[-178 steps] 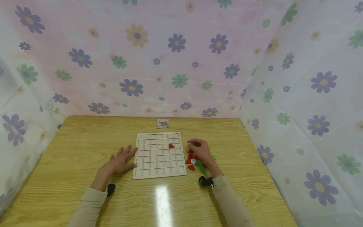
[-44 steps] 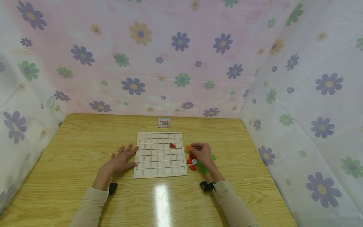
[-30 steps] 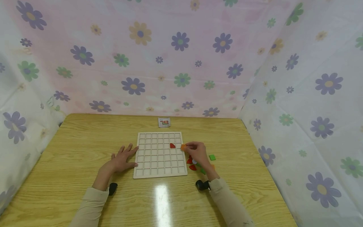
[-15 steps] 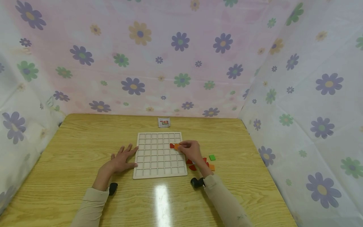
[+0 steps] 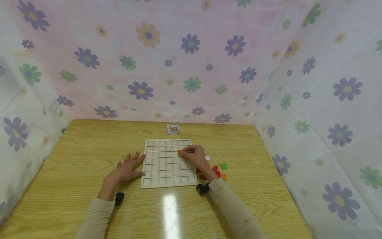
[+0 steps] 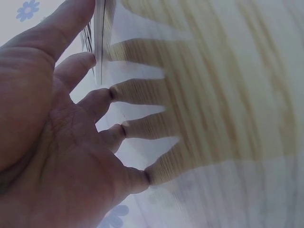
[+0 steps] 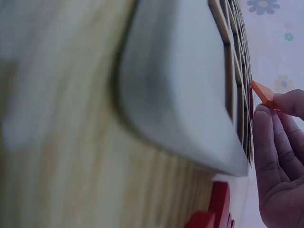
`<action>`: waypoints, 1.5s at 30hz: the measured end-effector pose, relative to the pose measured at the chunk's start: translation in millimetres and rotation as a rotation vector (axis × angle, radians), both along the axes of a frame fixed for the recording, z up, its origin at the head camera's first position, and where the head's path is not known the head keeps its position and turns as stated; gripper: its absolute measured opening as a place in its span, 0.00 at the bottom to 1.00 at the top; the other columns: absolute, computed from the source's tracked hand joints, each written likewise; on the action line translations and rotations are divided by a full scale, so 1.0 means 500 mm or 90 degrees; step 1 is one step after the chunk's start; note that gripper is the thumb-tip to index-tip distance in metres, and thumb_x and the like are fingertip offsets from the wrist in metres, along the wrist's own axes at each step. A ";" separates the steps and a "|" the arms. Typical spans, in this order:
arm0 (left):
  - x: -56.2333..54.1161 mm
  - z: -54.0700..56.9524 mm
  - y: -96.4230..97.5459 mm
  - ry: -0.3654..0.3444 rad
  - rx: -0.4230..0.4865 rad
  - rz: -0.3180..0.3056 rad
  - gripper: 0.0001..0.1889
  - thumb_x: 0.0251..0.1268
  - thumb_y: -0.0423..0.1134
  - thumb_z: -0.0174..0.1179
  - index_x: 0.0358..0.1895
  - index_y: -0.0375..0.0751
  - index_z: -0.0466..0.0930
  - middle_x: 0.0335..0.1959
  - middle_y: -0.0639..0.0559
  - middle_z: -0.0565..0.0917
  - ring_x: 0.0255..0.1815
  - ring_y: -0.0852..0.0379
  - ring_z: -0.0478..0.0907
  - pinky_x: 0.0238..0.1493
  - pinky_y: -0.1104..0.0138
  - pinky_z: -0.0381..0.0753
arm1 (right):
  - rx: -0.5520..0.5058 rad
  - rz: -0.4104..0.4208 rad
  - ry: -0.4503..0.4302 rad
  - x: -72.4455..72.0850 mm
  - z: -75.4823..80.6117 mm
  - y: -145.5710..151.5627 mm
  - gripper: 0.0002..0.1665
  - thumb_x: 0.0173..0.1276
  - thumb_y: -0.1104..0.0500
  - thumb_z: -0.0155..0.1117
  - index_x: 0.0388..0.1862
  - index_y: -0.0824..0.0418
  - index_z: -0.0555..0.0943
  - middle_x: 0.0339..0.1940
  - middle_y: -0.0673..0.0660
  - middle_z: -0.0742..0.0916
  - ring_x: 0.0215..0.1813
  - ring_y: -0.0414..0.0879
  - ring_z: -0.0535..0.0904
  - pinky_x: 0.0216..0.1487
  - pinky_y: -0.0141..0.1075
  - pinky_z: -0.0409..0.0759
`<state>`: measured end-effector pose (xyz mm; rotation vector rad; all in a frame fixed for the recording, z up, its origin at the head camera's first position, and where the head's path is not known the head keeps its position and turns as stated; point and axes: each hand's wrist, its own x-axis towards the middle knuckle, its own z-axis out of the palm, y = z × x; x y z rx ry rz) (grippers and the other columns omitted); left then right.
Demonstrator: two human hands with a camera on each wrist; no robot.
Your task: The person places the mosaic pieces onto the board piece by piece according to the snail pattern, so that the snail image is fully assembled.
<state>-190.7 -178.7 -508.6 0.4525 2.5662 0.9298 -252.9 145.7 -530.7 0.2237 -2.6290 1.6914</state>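
Observation:
An orange tile (image 5: 180, 153) is pinched between the thumb and fingertips of my right hand (image 5: 195, 156), over the right part of a pale wooden grid board (image 5: 162, 166). In the right wrist view the orange tile (image 7: 263, 93) is tilted at the board's surface, with a sliver of red (image 7: 251, 102) beneath it. The red quarter-round piece in the grid is mostly hidden from the head view. My left hand (image 5: 128, 168) lies with spread fingers at the board's left edge, thumb and index finger touching it. In the left wrist view that hand (image 6: 66, 128) holds nothing.
Right of the board lie several red pieces (image 5: 203, 177), a green tile (image 5: 223, 166), another orange tile (image 5: 223, 176) and a white disc (image 5: 207, 158). A small picture card (image 5: 172, 129) lies behind the board. Flowered cloth walls (image 5: 167, 83) enclose the table (image 5: 98, 142).
My right hand took the orange tile from the pile's side and carried it left over the board, to the red piece's cell. The white disc came into view farther back. My left hand stayed put.

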 end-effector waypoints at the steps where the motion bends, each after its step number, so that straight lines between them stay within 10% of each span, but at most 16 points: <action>1: 0.000 0.001 0.000 0.000 0.000 0.001 0.43 0.69 0.47 0.67 0.80 0.37 0.56 0.82 0.28 0.45 0.79 0.21 0.34 0.63 0.19 0.33 | 0.002 0.001 -0.002 -0.001 0.002 -0.003 0.05 0.65 0.63 0.74 0.37 0.65 0.90 0.34 0.60 0.91 0.35 0.44 0.86 0.39 0.35 0.84; 45: 0.000 -0.003 0.001 0.023 -0.016 -0.003 0.43 0.69 0.47 0.66 0.80 0.36 0.56 0.81 0.26 0.45 0.78 0.18 0.35 0.61 0.17 0.36 | 0.141 0.065 -0.085 -0.042 0.016 -0.034 0.06 0.66 0.62 0.73 0.35 0.65 0.89 0.35 0.58 0.90 0.33 0.43 0.82 0.40 0.35 0.82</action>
